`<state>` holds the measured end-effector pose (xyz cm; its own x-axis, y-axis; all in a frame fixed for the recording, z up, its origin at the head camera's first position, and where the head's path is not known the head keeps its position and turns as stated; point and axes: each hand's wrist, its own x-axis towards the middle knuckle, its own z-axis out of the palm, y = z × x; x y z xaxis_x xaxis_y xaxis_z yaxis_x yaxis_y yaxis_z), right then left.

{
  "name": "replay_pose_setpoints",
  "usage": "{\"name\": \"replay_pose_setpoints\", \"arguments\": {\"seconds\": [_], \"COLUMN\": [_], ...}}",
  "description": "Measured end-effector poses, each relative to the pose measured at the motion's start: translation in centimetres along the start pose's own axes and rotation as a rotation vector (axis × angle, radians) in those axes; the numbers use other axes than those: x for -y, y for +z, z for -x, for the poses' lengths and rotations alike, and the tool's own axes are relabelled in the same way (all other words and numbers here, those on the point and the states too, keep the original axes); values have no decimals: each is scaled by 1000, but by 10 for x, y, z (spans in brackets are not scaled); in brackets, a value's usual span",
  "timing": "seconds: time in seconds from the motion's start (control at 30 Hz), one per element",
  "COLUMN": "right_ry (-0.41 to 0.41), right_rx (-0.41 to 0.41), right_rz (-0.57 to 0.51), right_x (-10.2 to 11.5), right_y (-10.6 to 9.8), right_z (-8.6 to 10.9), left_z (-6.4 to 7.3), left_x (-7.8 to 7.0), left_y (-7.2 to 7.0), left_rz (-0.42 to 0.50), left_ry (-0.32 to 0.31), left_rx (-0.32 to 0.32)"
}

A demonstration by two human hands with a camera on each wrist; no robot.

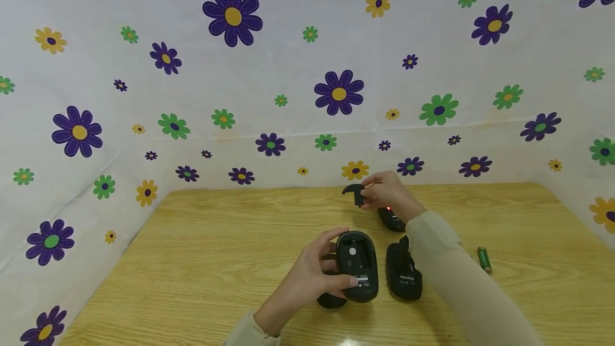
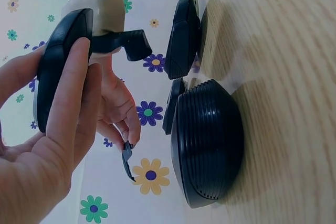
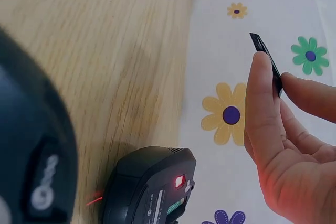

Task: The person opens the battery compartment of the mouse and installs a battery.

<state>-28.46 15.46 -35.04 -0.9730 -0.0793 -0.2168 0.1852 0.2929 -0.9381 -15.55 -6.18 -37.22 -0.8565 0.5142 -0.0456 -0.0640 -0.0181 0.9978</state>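
Observation:
In the head view my left hand holds a black computer mouse with its underside up and its battery compartment uncovered. My right hand pinches a thin black battery cover between thumb and fingers, farther back and raised above the table. Another overturned mouse lies right of the held one, with a black piece at its far end. Behind it is a mouse with a glowing red light and a green battery visible inside. One more mouse is partly hidden beneath my left hand.
A green battery lies on the wooden table, right of my right forearm. White cloth with printed flowers rises behind the table and along both sides.

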Motion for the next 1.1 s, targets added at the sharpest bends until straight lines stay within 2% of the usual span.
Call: {"name": "replay_pose_setpoints", "arguments": {"seconds": [0.13, 0.3, 0.47, 0.57, 0.73, 0.93, 1.1], "right_ry": [50, 68, 45, 64, 114, 108, 112], "right_rx": [-18, -29, -43, -46, -32, -13, 36], "right_rz": [-20, -21, 38, 81, 117, 175, 193], "right_x": [2, -1, -9, -10, -12, -11, -7], "right_y": [1, 5, 10, 13, 15, 17, 16], "right_z": [-6, -14, -20, -22, -25, -29, -28], "left_z": [3, 4, 4, 4, 4, 4, 4], "left_x": [0, 1, 2, 2, 2, 3, 3], "left_y": [-1, 0, 0, -1, -1, -1, -1], "left_rz": [4, 22, 23, 18, 31, 39, 38], "left_ry": [-1, 3, -4, -1, -11, -8, -1], "left_rx": [-1, -4, 2, -2, 0, 1, 5]}}
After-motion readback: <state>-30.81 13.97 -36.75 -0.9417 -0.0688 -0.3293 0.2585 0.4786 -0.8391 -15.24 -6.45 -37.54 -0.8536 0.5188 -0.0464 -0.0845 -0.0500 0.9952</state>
